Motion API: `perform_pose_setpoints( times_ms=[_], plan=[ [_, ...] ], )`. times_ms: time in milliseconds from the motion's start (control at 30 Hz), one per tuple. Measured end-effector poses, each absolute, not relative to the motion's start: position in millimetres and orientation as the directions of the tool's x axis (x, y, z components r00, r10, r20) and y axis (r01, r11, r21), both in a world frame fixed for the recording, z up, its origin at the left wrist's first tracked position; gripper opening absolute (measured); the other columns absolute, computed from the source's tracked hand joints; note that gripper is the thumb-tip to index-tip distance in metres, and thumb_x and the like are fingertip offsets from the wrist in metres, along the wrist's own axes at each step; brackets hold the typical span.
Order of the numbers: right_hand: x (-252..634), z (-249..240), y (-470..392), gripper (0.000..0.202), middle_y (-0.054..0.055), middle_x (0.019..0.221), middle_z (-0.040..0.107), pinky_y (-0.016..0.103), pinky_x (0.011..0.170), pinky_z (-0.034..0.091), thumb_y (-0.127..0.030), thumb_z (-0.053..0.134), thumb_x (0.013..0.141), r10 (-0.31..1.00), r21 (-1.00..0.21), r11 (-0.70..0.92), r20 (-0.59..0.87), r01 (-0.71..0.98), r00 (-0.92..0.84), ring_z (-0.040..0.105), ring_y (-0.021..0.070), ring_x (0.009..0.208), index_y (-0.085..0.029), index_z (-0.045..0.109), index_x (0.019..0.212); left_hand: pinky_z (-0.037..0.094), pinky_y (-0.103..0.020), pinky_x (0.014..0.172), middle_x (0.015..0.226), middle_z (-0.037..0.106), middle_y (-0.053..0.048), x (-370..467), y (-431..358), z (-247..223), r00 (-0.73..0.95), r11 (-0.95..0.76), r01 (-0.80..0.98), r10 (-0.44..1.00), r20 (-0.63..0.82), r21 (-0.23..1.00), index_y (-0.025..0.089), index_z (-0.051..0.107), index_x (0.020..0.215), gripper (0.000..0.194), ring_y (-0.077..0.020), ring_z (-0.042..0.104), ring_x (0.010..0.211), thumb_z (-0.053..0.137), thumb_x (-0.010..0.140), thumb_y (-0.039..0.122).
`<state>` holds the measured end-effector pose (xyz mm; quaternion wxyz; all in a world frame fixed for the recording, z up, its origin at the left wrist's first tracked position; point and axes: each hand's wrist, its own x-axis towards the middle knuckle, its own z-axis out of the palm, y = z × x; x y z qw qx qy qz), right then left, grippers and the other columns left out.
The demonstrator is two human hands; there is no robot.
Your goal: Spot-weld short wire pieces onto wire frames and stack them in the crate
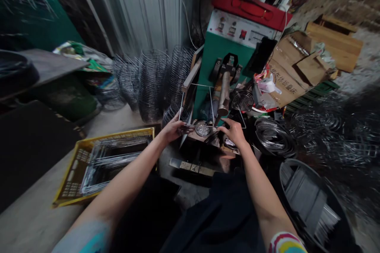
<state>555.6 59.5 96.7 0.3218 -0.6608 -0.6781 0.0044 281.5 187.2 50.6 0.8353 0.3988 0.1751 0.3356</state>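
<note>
I watch the left hand point(175, 129) and right hand point(232, 131), nearly closed, pinching the wire frame point(211, 104) near the metal cylinder point(224, 97); uneven grip (fingertips only) could tilt it, snagging wire.

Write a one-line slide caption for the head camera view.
The left hand and right hand hold a wire frame before a green machine, with a yellow crate at left.

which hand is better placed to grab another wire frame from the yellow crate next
Probably the left hand: the yellow crate stands on its side, and the right hand is farther across. The left holds a wire frame, though, so it would have to let go first.
</note>
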Motion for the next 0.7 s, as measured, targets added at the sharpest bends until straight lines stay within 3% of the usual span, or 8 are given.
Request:
perform_pose_setpoints(
  times_ms=[167,233,300,367,433,533,700],
  plan=[
    [570.4,90.8,52.2,0.049,0.011,0.109,0.071,0.039,0.093,0.050,-0.050,0.074,0.079,0.867,-0.434,0.117,0.483,0.893,0.121,0.066,0.0272,0.100,-0.019,0.069,0.117,0.059,-0.030,0.057,0.081,0.077,-0.012,279.7,189.0,45.4,0.712,0.456,-0.408,0.701,-0.037,0.791,0.021,0.004,0.157,0.098,-0.0275,0.075,0.073,0.060,0.078,0.003],
    [586.5,87.2,45.5,0.053,0.015,0.117,0.066,0.044,0.096,0.047,-0.054,0.071,0.080,0.800,-0.424,0.005,0.545,0.906,0.251,0.061,0.0305,0.109,-0.019,0.068,0.118,0.059,-0.029,0.059,0.083,0.076,-0.014,280.2,189.3,44.8,0.720,0.455,-0.405,0.693,-0.029,0.793,0.018,0.006,0.157,0.096,-0.0274,0.075,0.075,0.060,0.078,0.004],
    [603.5,83.1,39.1,0.053,0.018,0.122,0.063,0.046,0.095,0.047,-0.055,0.066,0.082,0.707,-0.514,-0.132,0.550,0.848,0.444,0.059,0.0324,0.112,-0.016,0.067,0.118,0.060,-0.029,0.060,0.083,0.076,-0.014,281.5,189.7,45.7,0.719,0.439,-0.407,0.694,-0.016,0.801,0.017,0.005,0.157,0.096,-0.0266,0.075,0.075,0.059,0.078,0.003],
    [614.5,79.8,34.3,0.051,0.018,0.110,0.067,0.042,0.081,0.053,-0.053,0.061,0.083,0.674,-0.738,-0.183,0.387,0.650,0.629,0.065,0.0292,0.096,-0.013,0.067,0.115,0.059,-0.028,0.058,0.080,0.076,-0.011,282.6,188.2,48.1,0.709,0.422,-0.415,0.705,-0.004,0.806,0.020,0.002,0.157,0.097,-0.0253,0.075,0.073,0.058,0.078,0.003],
    [615.1,78.6,29.3,0.049,0.013,0.090,0.071,0.034,0.061,0.054,-0.052,0.057,0.082,0.706,-0.902,-0.171,0.169,0.397,0.688,0.066,0.0226,0.071,-0.012,0.066,0.110,0.059,-0.028,0.057,0.077,0.076,-0.009,280.2,180.6,50.8,0.709,0.417,-0.421,0.705,0.006,0.805,0.022,-0.001,0.156,0.099,-0.0244,0.075,0.071,0.057,0.078,0.003],
    [596.9,79.1,7.6,0.049,0.007,0.072,0.069,0.027,0.045,0.047,-0.054,0.054,0.081,0.739,-0.959,-0.140,0.065,0.248,0.670,0.058,0.0167,0.050,-0.012,0.063,0.105,0.058,-0.027,0.057,0.079,0.076,-0.009,263.1,147.9,49.8,0.722,0.418,-0.415,0.692,0.014,0.808,0.025,-0.007,0.156,0.102,-0.0241,0.075,0.070,0.060,0.080,0.006],
    [547.3,62.7,-105.7,0.046,-0.002,0.060,0.059,0.024,0.045,0.045,-0.054,0.067,0.077,0.811,-0.997,-0.071,-0.041,0.030,0.584,0.056,0.0143,0.049,-0.017,0.060,0.105,0.057,-0.036,0.076,0.107,0.074,-0.014,202.8,55.8,16.4,0.787,0.502,-0.360,0.616,-0.034,0.787,0.035,-0.004,0.155,0.105,-0.0259,0.073,0.090,0.070,0.084,0.015]
  ],
)
